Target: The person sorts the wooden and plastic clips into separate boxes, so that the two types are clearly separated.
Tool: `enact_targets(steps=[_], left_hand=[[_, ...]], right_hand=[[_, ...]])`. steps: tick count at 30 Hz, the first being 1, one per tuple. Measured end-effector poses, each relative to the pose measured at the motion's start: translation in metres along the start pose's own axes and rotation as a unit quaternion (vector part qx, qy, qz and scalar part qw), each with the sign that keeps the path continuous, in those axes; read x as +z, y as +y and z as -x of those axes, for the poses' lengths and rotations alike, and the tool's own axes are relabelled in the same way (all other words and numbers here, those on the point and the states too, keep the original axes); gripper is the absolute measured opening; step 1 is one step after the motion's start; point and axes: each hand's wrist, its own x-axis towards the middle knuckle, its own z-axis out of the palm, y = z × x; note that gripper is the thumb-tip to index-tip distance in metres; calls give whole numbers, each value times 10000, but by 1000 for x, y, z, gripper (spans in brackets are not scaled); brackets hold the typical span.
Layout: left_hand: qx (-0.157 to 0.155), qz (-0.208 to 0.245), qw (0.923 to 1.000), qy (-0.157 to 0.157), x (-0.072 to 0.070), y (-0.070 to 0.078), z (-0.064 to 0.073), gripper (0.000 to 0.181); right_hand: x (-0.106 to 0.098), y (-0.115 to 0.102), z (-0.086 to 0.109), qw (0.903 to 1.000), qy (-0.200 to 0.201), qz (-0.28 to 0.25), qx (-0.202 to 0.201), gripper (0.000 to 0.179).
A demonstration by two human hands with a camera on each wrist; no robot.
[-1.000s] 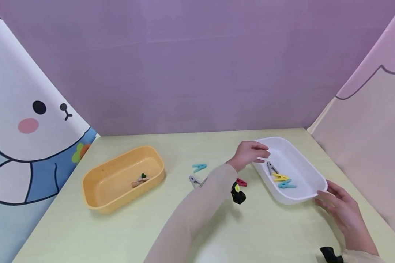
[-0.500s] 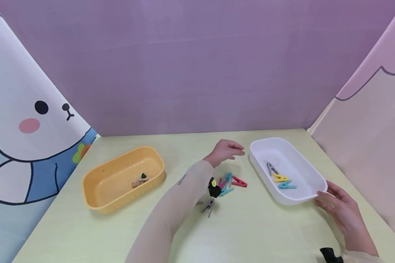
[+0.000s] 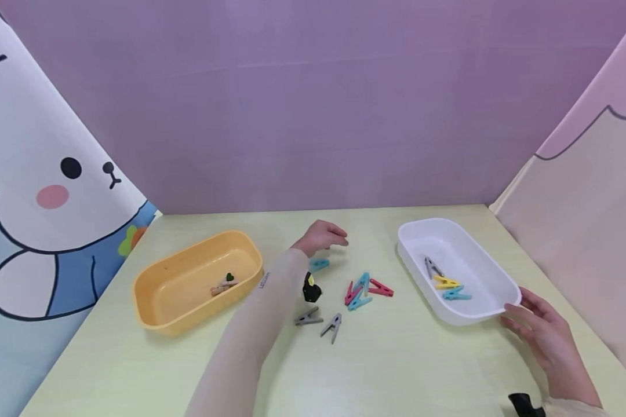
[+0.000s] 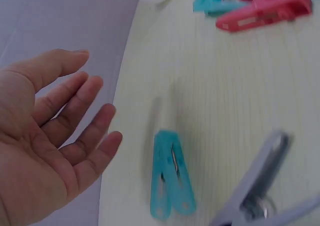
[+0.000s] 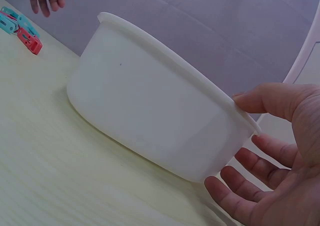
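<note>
My left hand (image 3: 320, 236) hovers over the table's far middle, palm empty and fingers loosely bent. Just below it lies a light-blue clothespin (image 3: 319, 264), seen whole in the left wrist view beside the fingers. Two grey clothespins, one of them nearer the front (image 3: 331, 327), lie beyond my forearm. A small cluster of blue clothespins (image 3: 360, 302) and red clothespins (image 3: 381, 288) is to their right. My right hand (image 3: 545, 333) holds the near right corner of a white plastic basin (image 3: 464, 243), thumb at the rim and fingers along the end wall. Inside are grey, yellow (image 3: 446, 282) and blue clothespins.
At the left stands a yellow basin (image 3: 188, 255) with a few wooden clips (image 3: 222, 286), one with a green heart. The pale table (image 3: 386, 370) ends at a purple backdrop (image 3: 313, 116). Printed cloth panels flank both sides.
My left hand has moved left from over the white basin's rim to above the lone blue clothespin, uncovering the clothespin cluster and grey clothespins. My right hand has stayed at the basin's corner.
</note>
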Motion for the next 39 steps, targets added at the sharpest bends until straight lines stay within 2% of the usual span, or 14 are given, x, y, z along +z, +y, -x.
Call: enact_targets(steps=[9, 14, 21, 27, 39], left_hand=[[-571, -722, 9951, -356, -18, -14, 8, 34], [-772, -1039, 9893, -679, -22, -24, 6, 33], [-940, -1777, 9763, -808, -25, -29, 4, 33], [-1274, -1702, 9734, -860, -24, -27, 9, 31], [-1251, -1656, 9745, -850, -27, -29, 10, 29]], right_hand=[[-2, -2, -1, 10000, 2, -19, 25, 43], [-2, 0, -2, 10000, -4, -16, 46, 43], [-3, 1, -2, 10000, 3, -2, 51, 43], [-4, 0, -2, 10000, -32, -6, -1, 44], [-5, 1, -4, 10000, -68, -24, -1, 44]])
